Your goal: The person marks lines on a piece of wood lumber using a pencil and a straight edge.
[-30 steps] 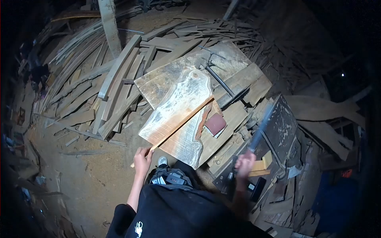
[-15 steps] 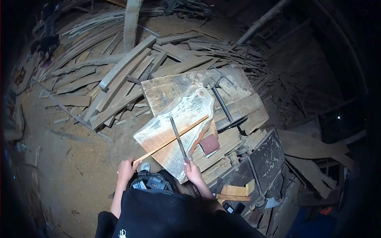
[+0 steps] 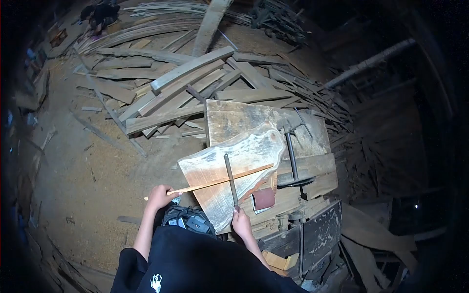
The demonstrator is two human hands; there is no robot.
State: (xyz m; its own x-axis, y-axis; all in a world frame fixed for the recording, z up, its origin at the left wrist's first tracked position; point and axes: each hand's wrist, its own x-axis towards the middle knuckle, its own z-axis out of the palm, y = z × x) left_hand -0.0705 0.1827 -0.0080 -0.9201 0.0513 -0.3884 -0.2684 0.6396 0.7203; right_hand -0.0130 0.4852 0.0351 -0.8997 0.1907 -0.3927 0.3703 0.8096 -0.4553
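At the lower left of centre, my left hand [image 3: 159, 197] has its fingers closed around the near end of a thin wooden strip [image 3: 215, 182]. The strip runs up and to the right from that hand and lies across a pale slab [image 3: 234, 166] with a wavy edge, in the middle of the frame. Just right of the left hand, at my waist, sits a dark pouch [image 3: 189, 220]. Further right, my right hand [image 3: 241, 223] grips the handle of a long dark file [image 3: 230, 179]; its blade points up the frame, resting on the slab and crossing the strip. The slab lies on a worktop [image 3: 229, 117] of rough boards. Right of the file, a reddish sanding roll [image 3: 264, 198] sits at the slab's edge. Right again, a black clamp [image 3: 292, 161] lies on the boards. Planks [image 3: 181, 78] are heaped across the upper left.
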